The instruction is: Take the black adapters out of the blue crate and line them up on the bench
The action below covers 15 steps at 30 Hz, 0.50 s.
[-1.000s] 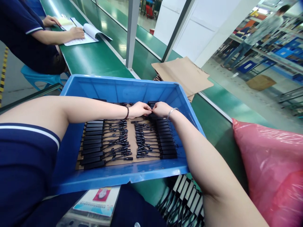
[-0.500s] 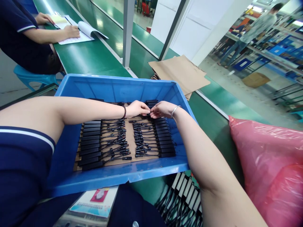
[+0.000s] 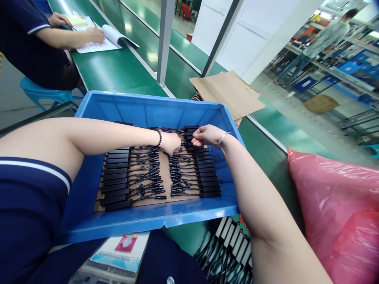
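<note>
A blue crate holds two columns of black boxes with short cables, lying on a cardboard sheet. My left hand, fingers curled down and closed, is over the inner cable ends of the right column; what it grips is hidden. Just to its right, my right hand hovers at the upper part of that column, its fingers bent with a gap between them and nothing visible in them. The left column lies below my left forearm.
Cardboard sheets lie behind the crate on the green bench. A pink bag stands at right. More cabled boxes lie below the crate. A seated person writes on papers at upper left; another person stands far right.
My hands have moved apart from each other. The left one has shifted down and left onto the cable ends, its fingers now curled. The whole view has shifted slightly.
</note>
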Each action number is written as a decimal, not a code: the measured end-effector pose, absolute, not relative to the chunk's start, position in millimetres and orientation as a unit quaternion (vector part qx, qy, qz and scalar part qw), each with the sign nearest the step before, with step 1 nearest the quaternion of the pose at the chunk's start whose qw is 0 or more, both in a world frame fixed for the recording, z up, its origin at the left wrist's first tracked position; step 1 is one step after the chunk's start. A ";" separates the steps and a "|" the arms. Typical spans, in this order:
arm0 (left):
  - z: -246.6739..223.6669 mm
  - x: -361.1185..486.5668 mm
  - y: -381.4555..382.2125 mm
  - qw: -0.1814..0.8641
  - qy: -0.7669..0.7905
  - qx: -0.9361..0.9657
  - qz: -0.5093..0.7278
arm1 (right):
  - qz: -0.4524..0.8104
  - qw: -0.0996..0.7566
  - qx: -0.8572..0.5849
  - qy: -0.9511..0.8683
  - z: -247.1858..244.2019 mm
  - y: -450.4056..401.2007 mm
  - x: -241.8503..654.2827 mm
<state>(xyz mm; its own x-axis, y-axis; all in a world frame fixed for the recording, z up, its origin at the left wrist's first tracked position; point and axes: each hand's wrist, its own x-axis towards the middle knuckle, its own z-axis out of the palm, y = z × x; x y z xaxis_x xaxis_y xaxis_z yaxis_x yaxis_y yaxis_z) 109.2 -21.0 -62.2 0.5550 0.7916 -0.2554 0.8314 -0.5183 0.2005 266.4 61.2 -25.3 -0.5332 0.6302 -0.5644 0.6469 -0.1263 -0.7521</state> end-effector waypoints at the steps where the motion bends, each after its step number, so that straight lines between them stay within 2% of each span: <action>1: -64.6 111.9 -24.6 0.154 0.472 0.865 -0.074 | -0.564 0.011 0.479 0.672 -25.8 60.6 266.0; 4: -66.6 116.6 -30.8 0.158 0.487 0.854 -0.094 | -0.547 0.020 0.473 0.691 -25.6 59.1 267.2; 8: -56.7 111.6 -23.2 0.170 0.511 0.835 -0.109 | -0.599 0.013 0.455 0.659 -18.2 58.9 272.7; 12: -50.6 104.7 -7.6 0.183 0.524 0.830 0.058 | -0.607 -0.013 0.455 0.652 -8.8 62.0 277.9; 15: -58.4 108.6 -5.6 0.297 0.528 0.765 0.221 | -0.586 -0.034 0.464 0.663 -5.8 63.4 279.0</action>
<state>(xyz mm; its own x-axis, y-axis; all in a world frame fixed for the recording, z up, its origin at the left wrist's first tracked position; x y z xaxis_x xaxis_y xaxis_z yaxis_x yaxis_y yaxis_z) 108.6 -5.6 -58.4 0.3453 0.9382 0.0254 0.6756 -0.2672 0.6871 279.0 63.4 -5.8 -0.5677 0.6548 -0.4989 0.5757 -0.1174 -0.8092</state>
